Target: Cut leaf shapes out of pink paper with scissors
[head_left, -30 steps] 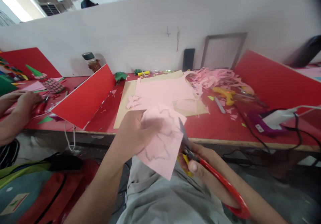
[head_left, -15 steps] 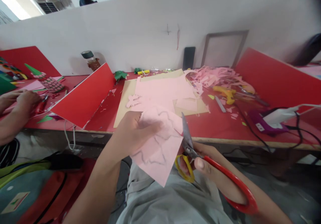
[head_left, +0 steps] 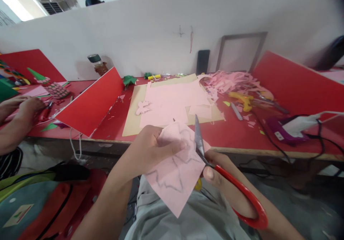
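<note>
My left hand [head_left: 154, 152] is closed on a pink sheet of paper [head_left: 172, 193], its thumb lying across the front. Grey pencil outlines with wavy, leaf-like edges are drawn on that sheet. My right hand [head_left: 217, 179] grips scissors [head_left: 239, 193] that have a red handle and a yellow one. One blade shows in front of the sheet's right edge, and the yellow handle is mostly hidden behind the paper. Beyond my hands, a small cut-out pink shape [head_left: 143, 107] lies at the left of larger pink sheets [head_left: 172, 96] on a tan board [head_left: 131, 103].
Pink paper strips [head_left: 231, 82] are heaped at the back right, near a yellow glue gun [head_left: 243, 101] and a purple power strip [head_left: 285, 130]. Red panels [head_left: 94, 103] stand on either side. A co-worker's hands [head_left: 27, 107] are at the far left.
The pink sheet and my left hand have moved right and slightly down towards me. The sheet's right edge now lies between the scissor blades and covers most of the yellow handle.
</note>
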Demonstrator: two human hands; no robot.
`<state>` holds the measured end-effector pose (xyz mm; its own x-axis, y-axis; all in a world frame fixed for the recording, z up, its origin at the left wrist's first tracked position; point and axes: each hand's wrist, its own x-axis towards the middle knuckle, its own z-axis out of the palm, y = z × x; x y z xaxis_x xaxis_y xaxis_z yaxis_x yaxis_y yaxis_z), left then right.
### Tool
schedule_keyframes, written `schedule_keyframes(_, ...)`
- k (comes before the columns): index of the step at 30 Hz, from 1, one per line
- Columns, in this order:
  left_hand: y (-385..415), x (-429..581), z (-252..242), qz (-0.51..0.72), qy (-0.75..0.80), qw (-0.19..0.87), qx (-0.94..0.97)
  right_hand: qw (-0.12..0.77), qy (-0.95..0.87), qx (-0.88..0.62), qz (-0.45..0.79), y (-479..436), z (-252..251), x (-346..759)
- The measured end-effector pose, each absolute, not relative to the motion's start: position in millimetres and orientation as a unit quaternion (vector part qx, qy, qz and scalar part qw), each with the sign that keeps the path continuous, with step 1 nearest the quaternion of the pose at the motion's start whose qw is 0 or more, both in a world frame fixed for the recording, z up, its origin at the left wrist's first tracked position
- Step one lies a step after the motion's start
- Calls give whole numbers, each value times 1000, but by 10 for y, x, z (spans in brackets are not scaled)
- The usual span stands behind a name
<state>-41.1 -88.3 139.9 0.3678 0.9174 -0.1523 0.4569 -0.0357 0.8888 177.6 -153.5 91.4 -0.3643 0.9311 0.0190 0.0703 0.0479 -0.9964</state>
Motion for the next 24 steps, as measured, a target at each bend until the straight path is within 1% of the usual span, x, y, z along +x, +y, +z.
schedule_keyframes(4, -867, -450, 1404, 222, 497, 511, 665, 351, -611, -412, 577, -1476, 1019, 1795)
schedule_keyframes(7, -855, -467, 1416, 216, 494, 503, 675, 324, -629, -380, 597, -1427, 1063, 1802)
schedule_keyframes(10, -849, -463, 1437, 209, 499, 486, 687, 326, -640, -356, 598, -1395, 1050, 1822)
schedule_keyframes(15, -845, -447, 1478, 191, 501, 483, 692, 297, -622, -366, 625, -1386, 998, 1913)
schedule_keyframes(18, -844, -446, 1487, 186, 498, 491, 690, 294, -620, -376, 622, -1395, 986, 1938)
schedule_keyframes(24, -833, -453, 1494, 183, 492, 489, 697, 317, -612, -396, 606, -1410, 978, 1912)
